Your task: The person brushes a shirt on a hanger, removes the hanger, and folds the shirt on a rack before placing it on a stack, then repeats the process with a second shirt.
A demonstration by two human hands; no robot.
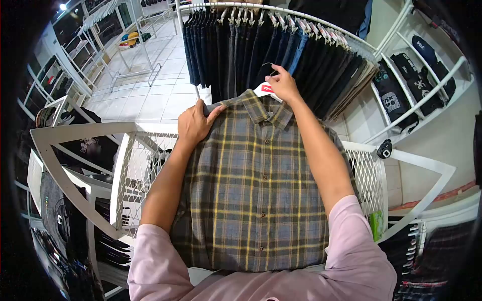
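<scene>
A plaid button-up shirt (pixel 246 185) in grey, brown and yellow lies front side up before me, its collar pointing away. A white hanger (pixel 262 90) with a red label shows in the collar, its metal hook sticking up. My right hand (pixel 284 86) is closed on the hanger near the hook, above the collar. At the shirt's left shoulder, my left hand (pixel 195 123) grips the fabric, thumb on top and fingers partly hidden at the edge. The shirt's buttons are fastened down the front.
Underneath is a white metal mesh stand (pixel 128 175) with angled side frames. Behind it, a rail (pixel 326 24) carries many dark trousers on clip hangers. Black bags (pixel 394 98) sit on a right-hand shelf. A small black object (pixel 384 149) rests on the stand's right edge.
</scene>
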